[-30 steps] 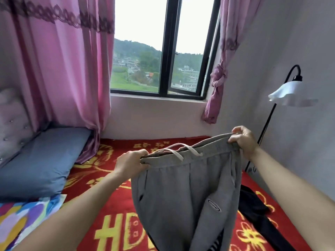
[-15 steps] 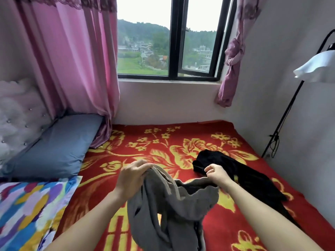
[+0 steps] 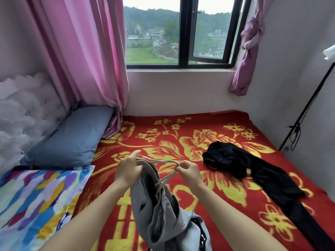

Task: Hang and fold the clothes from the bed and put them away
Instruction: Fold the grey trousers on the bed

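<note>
Two garments (image 3: 155,211) (image 3: 253,171), two curtains (image 3: 81,51) (image 3: 248,57), one blue pillow (image 3: 72,140)

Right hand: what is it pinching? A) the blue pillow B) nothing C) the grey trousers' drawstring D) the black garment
C: the right hand pinches the pale drawstring that runs from the waistband of the grey trousers; the black garment lies apart, to the right.

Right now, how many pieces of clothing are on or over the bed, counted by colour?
Grey: 1, the sweatpants, gripped by the left hand and pinched at the drawstring by the right hand
Black: 1, the black garment lying on the bed
Total: 2 (the pale cloth at the bottom edge may be a third; I cannot tell)
</note>
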Action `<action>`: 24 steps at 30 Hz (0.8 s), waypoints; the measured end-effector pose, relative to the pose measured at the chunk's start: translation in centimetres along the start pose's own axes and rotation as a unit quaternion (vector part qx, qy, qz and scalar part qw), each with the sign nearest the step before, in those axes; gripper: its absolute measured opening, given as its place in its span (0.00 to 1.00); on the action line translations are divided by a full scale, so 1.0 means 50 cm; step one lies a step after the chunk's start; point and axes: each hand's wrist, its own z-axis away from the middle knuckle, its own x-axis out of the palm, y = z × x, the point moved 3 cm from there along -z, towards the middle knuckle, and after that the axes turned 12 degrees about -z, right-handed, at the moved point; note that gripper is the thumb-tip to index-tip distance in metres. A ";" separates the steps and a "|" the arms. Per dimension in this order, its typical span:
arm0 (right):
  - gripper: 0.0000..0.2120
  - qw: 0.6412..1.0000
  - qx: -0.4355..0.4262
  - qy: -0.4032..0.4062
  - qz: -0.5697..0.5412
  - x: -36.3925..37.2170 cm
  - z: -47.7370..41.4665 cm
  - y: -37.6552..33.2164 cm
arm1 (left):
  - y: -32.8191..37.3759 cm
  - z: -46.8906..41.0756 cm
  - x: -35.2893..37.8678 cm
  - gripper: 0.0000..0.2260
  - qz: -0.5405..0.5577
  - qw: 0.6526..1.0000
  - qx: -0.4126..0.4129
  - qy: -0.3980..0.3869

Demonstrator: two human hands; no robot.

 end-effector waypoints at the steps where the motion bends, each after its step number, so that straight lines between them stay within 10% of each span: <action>1: 0.08 0.999 0.017 -0.006 -0.041 -0.009 -0.001 -0.006 | -0.007 -0.006 0.002 0.19 0.021 0.999 -0.039 -0.026; 5: 0.10 0.989 0.002 -0.067 -0.132 -0.010 0.011 -0.074 | -0.006 -0.034 0.019 0.04 0.143 0.977 -0.117 -0.107; 10: 0.06 0.970 -0.126 -0.208 0.020 0.033 0.084 -0.173 | 0.037 -0.076 0.026 0.06 0.264 0.943 -0.140 -0.146; 15: 0.22 0.774 -0.137 -0.430 0.444 0.044 0.156 -0.076 | 0.073 -0.117 -0.011 0.05 0.332 0.924 -0.111 -0.154; 17: 0.23 0.748 -0.137 -0.408 0.505 0.023 0.162 -0.022 | 0.082 -0.121 -0.029 0.06 0.351 0.920 -0.092 -0.147; 21: 0.16 0.866 -0.165 -0.137 0.452 -0.055 0.114 0.003 | 0.093 -0.109 -0.050 0.05 0.376 0.914 -0.055 -0.144; 24: 0.14 0.871 -0.178 0.006 0.458 -0.101 0.084 0.016 | 0.089 -0.098 -0.057 0.05 0.395 0.908 -0.056 -0.130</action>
